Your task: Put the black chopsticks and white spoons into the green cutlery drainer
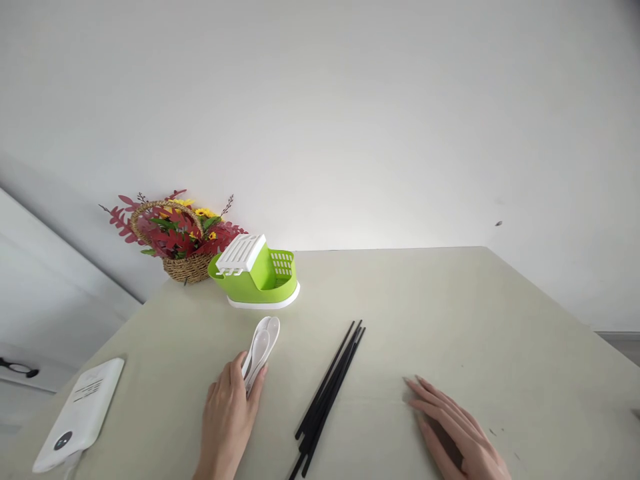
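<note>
My left hand (229, 407) is closed around the handles of several white soup spoons (261, 343), their bowls bunched and pointing away from me. Just beyond them stands a green and white plastic cutlery holder (260, 277) with a slotted white top. Between my hands a loose bundle of black chopsticks (330, 397) lies on the table, slanting away to the right. To the right of the chopsticks, my right hand (453, 423) rests on the tabletop with its fingers stretched out and nothing in it.
A wicker basket (187, 269) of red and yellow artificial flowers stands at the back left, behind the holder. A white device (80, 413) with a cable lies near the left table edge. The tabletop (420, 307) meets a pale wall; a white cabinet (55, 287) stands left.
</note>
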